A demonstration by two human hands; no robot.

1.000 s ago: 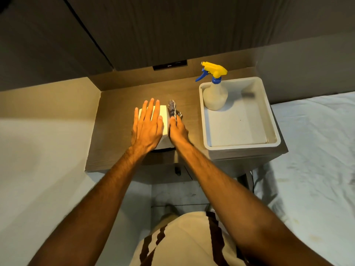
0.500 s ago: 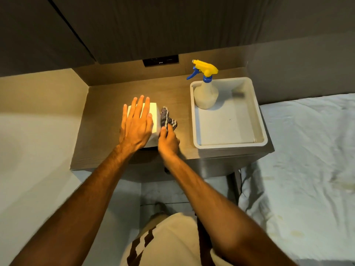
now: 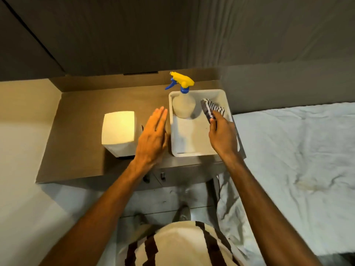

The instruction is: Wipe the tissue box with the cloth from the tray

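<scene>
Gripping the cloth [image 3: 211, 109] over the tray [image 3: 194, 152] beside the spray bottle [image 3: 183, 106], right hand [image 3: 222, 135]; left hand [image 3: 153, 139] flat, open.

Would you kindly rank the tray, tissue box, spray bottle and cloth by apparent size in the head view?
1. Tray, clearly the largest.
2. Tissue box.
3. Spray bottle, narrower than the box but about as tall, so this ranking is unsure.
4. Cloth, partly hidden by the right hand.

The right hand [image 3: 222, 135] hides the near end of the cloth [image 3: 211, 109] and its fingertips.
</scene>
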